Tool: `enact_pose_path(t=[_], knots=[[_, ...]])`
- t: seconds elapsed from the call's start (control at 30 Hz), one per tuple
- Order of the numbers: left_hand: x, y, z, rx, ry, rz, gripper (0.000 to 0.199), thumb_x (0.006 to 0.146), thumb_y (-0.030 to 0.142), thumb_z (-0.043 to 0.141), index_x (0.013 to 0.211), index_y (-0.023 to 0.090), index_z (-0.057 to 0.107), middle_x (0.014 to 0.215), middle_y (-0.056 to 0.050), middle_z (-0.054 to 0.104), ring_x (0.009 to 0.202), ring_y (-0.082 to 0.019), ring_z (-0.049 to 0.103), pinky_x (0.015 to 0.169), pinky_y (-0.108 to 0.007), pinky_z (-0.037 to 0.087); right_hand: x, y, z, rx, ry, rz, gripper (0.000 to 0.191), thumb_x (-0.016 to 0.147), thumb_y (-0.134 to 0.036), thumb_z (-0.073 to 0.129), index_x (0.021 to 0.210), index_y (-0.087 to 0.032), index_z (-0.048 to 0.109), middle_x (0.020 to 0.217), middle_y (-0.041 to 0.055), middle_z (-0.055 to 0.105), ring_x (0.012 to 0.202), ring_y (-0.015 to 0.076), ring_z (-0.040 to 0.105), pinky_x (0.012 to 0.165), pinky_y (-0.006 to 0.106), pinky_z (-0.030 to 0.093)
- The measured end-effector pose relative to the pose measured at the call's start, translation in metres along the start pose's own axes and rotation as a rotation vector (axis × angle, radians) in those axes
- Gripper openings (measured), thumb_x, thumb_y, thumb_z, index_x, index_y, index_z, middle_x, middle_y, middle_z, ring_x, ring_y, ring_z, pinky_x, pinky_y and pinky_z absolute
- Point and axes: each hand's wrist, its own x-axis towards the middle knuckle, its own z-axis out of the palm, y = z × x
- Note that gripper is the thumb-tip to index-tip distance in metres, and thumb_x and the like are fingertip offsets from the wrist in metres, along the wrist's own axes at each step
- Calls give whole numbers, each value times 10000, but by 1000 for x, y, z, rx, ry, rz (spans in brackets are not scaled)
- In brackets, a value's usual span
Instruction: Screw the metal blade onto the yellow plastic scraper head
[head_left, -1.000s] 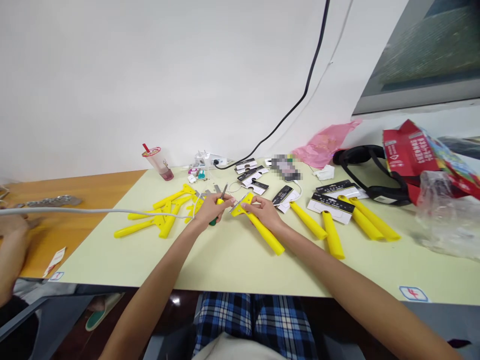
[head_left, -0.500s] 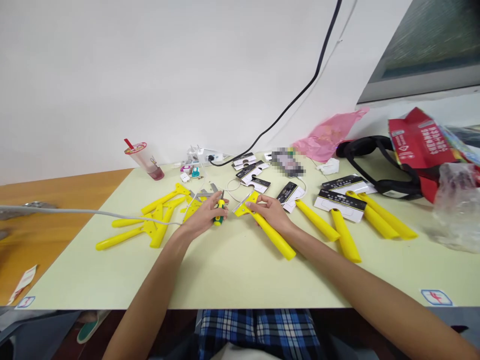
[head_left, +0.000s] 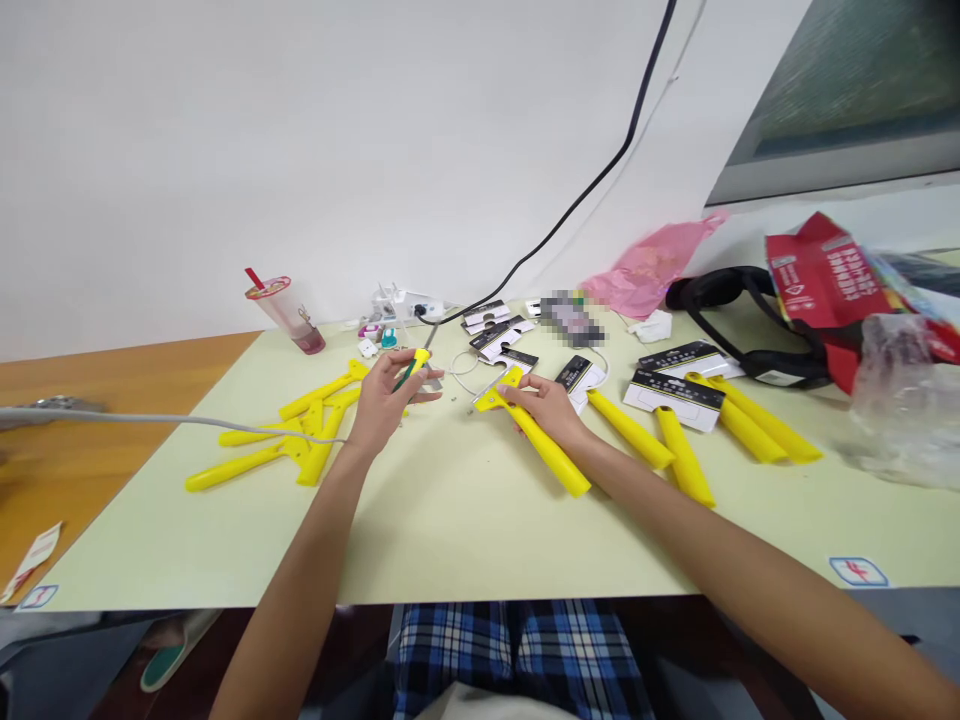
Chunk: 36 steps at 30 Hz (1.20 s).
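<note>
My left hand (head_left: 386,395) is closed round a small screwdriver (head_left: 413,366) with a green and yellow handle; its shaft points up and away from me. To the right, my right hand (head_left: 551,408) grips the head end of a yellow scraper (head_left: 555,455). That scraper's handle slants toward the table's front edge, and its metal blade edge faces left. Left of my left hand lie several yellow scraper parts (head_left: 236,470) in a loose heap. Tiny bits, perhaps screws, lie on the table between my hands.
Yellow handles (head_left: 630,430) and black-and-white cards (head_left: 673,398) lie on the right. At the back are a cup with a straw (head_left: 285,312), a power strip (head_left: 409,305), cables, and a pink bag (head_left: 652,270). A dark headset-like strap (head_left: 739,310) sits beside red packaging (head_left: 825,275).
My left hand has lifted a little away and to the left, and the screwdriver has tilted in its fingers. My right hand still grips the scraper in nearly the same place.
</note>
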Motion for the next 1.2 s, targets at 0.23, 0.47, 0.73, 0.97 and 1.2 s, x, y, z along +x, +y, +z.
enact_pose_path(t=[0.23, 0.47, 0.73, 0.97, 1.2], knots=[[10, -5, -8, -302, 302, 80, 454, 671, 316, 1004, 985, 177, 707, 824, 9, 750, 687, -100, 726, 738, -230, 623, 1, 0, 0, -7, -6, -25, 435, 752, -560, 882, 815, -240, 594, 743, -11, 777, 465, 135, 611, 410, 236, 484], [12, -8, -2, -490, 222, 60, 421, 765, 465, 954, 996, 201, 721, 1040, -12, 792, 849, -64, 688, 792, -180, 557, -3, -1, 4, -11, -40, -1, 471, 742, -562, 894, 781, -243, 548, 775, 1, 799, 445, 130, 612, 402, 236, 492], [-10, -6, 26, -325, 20, 51, 438, 858, 491, 873, 1156, 191, 760, 1005, -76, 794, 973, -168, 708, 877, -293, 553, -9, -2, 12, -9, -131, 94, 453, 746, -517, 893, 756, -246, 531, 798, 21, 816, 421, 139, 615, 365, 241, 479], [-17, -5, 33, -288, -14, 64, 434, 886, 480, 849, 1203, 197, 766, 1018, -84, 784, 971, -183, 695, 884, -317, 539, -9, -3, 10, -10, -128, 120, 444, 745, -482, 899, 752, -244, 523, 822, 35, 822, 419, 134, 614, 359, 238, 486], [-18, -7, 36, -244, -40, 86, 448, 878, 505, 850, 1205, 210, 766, 1030, -86, 784, 1024, -207, 700, 921, -339, 528, -8, -3, 10, -9, -133, 123, 436, 731, -454, 907, 742, -238, 528, 794, 30, 814, 412, 132, 612, 348, 231, 484]])
